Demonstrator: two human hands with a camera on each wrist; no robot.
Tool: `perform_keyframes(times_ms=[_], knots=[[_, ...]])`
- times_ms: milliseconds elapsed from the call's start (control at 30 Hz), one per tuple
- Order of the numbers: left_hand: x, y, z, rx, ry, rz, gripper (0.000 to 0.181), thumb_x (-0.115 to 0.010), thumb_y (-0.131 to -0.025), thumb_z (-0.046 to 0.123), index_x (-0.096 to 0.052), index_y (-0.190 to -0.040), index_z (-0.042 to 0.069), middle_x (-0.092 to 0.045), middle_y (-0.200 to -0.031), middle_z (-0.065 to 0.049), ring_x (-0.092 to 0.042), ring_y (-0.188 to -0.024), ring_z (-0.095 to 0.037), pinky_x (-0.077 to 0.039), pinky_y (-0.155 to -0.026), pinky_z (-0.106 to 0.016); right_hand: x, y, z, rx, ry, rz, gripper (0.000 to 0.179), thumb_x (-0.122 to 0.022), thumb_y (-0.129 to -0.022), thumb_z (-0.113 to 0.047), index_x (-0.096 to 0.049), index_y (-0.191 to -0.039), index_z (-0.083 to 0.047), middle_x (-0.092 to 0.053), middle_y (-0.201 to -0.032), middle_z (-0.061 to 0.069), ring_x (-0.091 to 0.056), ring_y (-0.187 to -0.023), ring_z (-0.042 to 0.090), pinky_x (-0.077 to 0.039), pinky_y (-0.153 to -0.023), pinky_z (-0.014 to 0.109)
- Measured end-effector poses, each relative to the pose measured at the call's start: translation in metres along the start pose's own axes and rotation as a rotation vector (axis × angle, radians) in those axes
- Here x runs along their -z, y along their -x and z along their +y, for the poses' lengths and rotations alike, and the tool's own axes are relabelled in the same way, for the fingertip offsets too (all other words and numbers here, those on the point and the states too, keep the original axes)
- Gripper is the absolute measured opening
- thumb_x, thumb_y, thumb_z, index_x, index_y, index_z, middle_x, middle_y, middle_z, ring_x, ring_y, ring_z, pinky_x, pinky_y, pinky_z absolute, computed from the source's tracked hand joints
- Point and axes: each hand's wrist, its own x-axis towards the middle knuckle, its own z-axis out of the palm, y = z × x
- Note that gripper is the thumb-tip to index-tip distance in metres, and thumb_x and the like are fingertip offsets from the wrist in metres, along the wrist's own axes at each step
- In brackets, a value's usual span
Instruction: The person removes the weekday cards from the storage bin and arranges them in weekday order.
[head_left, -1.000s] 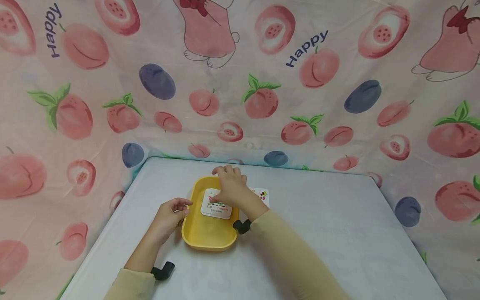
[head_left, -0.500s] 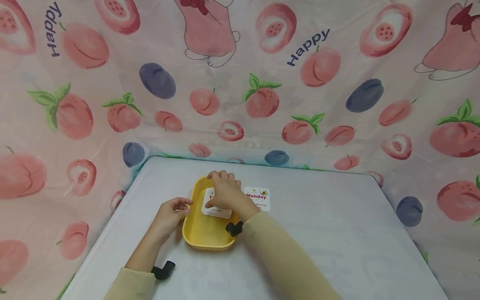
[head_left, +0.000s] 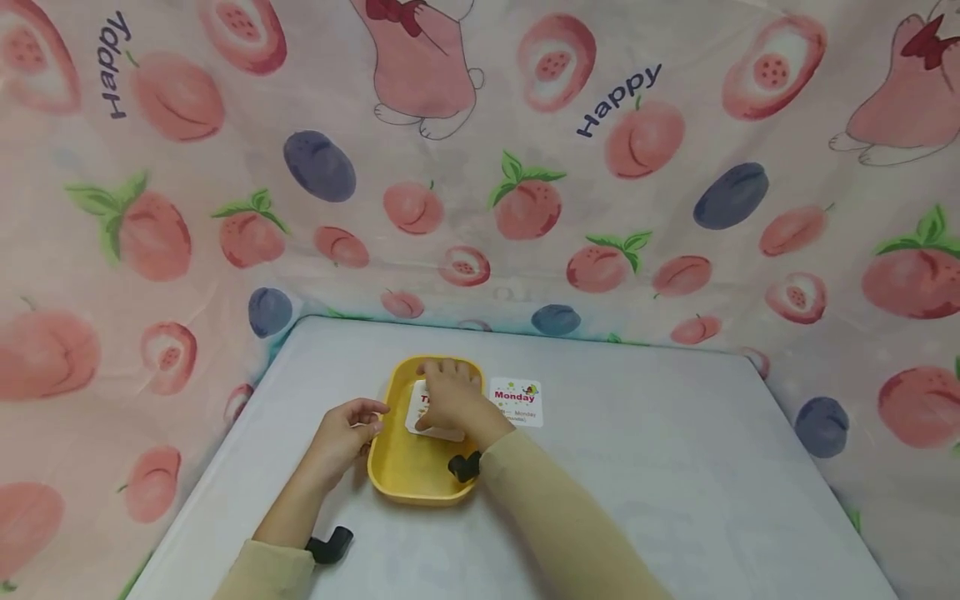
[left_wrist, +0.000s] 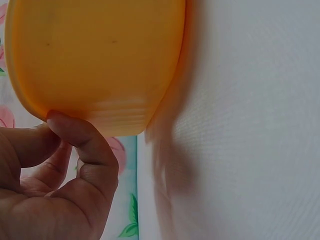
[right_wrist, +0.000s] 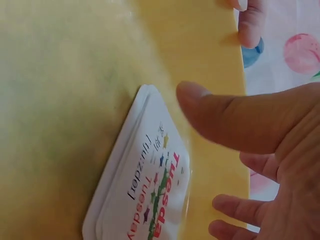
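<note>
A yellow tray (head_left: 420,479) lies on the table's left half, holding a small stack of white cards (right_wrist: 160,185). The top card reads "Tuesday". My left hand (head_left: 343,437) holds the tray's left rim, its bent fingers and thumb at the edge in the left wrist view. Over the stack hovers my right hand (head_left: 453,400), fingers and thumb spread apart with nothing between them. In the right wrist view the thumb stands apart from the cards. Part of the stack is hidden under the right hand in the head view.
A white "Monday" card (head_left: 516,402) lies on the table just right of the tray. The white table (head_left: 660,483) meets a fruit-printed curtain (head_left: 480,200) behind and at the sides. A dark wrist mount sits on each wrist.
My right hand has moved slightly left and toward me over the cards, uncovering the "Monday" card. The left hand stays at the tray's rim.
</note>
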Motion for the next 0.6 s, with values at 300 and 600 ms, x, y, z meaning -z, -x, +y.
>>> perform_keyframes(times_ms=[300, 600], knots=[[-0.0009, 0.0002, 0.0009, 0.003, 0.006, 0.004, 0.029, -0.062, -0.104, 0.001, -0.069, -0.133, 0.004, -0.060, -0.108, -0.010, -0.056, -0.086, -0.022, -0.053, -0.066, -0.025, -0.0046, 0.0031, 0.0020, -0.003, 0.014, -0.024, 0.093, -0.098, -0.079, -0.032, -0.043, -0.154, -0.026, -0.047, -0.152, 0.012, -0.040, -0.143, 0.035, -0.033, -0.121, 0.057], [-0.0009, -0.0020, -0.0020, 0.005, 0.014, 0.009, 0.030, -0.063, -0.104, 0.001, -0.069, -0.133, 0.004, -0.060, -0.108, -0.010, -0.056, -0.086, -0.021, -0.052, -0.065, -0.025, -0.0066, 0.0048, 0.0018, -0.012, 0.040, -0.032, 0.083, -0.086, -0.083, -0.012, -0.044, -0.153, -0.025, -0.048, -0.148, 0.013, -0.041, -0.134, 0.034, -0.036, -0.118, 0.054]])
